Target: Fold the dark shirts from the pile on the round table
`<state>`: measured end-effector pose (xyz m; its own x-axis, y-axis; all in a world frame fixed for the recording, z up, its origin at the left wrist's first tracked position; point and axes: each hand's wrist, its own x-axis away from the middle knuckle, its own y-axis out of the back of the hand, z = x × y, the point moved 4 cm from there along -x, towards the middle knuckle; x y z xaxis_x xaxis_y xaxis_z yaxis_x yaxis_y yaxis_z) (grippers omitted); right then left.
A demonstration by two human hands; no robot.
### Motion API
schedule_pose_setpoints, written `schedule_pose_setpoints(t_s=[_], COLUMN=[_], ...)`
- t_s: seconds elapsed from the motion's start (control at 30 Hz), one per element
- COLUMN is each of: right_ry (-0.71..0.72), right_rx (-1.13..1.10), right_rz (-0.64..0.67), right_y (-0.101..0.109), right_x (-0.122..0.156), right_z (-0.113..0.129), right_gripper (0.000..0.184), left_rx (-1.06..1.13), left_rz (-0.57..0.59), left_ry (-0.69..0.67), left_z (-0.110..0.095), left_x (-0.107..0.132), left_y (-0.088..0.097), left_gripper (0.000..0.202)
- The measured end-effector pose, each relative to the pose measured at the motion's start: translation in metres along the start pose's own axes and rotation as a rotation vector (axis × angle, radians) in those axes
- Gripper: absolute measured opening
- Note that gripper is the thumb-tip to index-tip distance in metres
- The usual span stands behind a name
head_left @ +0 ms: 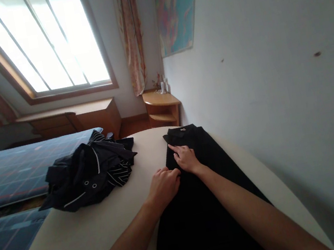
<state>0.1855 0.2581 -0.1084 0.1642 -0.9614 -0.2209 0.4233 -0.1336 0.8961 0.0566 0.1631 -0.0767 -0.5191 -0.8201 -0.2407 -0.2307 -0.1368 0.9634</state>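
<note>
A long black garment (200, 205) lies flat along a pale, cream-coloured surface (77, 240), its collar end at the far side near the wall. My left hand (163, 184) rests at the garment's left edge with its fingers curled down onto the fabric. Whether it pinches the edge I cannot tell. My right hand (185, 157) lies flat on the cloth just beyond, fingers apart and pointing left, pressing the fabric.
A heap of dark clothes (89, 173) with white stripes and piping sits to the left on the same surface. A blue plaid bed (10, 170) lies further left. A white wall (275, 80) runs along the right. A wooden corner shelf (161, 108) and a dresser (87, 115) stand under the window.
</note>
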Motion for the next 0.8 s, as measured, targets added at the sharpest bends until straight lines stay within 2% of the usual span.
schedule_pose_setpoints(t_s=[0.27, 0.47, 0.57, 0.7, 0.8], right_ry=[-0.043, -0.066, -0.055, 0.002, 0.018], right_rx=[0.006, -0.069, -0.143, -0.251, -0.311], right_rz=[0.09, 0.041, 0.003, -0.044, -0.057], right_y=[-0.002, -0.002, 0.001, 0.012, 0.02], right_x=[-0.032, -0.048, -0.054, -0.064, -0.069], right_z=[0.006, 0.008, 0.004, -0.007, -0.021], right_gripper=[0.054, 0.055, 0.056, 0.059, 0.062], left_rx=[0.004, 0.011, 0.054, 0.33, 0.623], left_rz=[0.004, -0.001, -0.022, -0.154, -0.193], left_ry=[0.008, -0.015, 0.039, 0.175, 0.154], left_z=[0.001, 0.002, 0.004, 0.003, -0.002], left_x=[-0.001, -0.001, 0.0, -0.001, -0.003], left_y=[-0.002, -0.002, -0.001, 0.001, -0.004], left_gripper=[0.018, 0.019, 0.02, 0.019, 0.022])
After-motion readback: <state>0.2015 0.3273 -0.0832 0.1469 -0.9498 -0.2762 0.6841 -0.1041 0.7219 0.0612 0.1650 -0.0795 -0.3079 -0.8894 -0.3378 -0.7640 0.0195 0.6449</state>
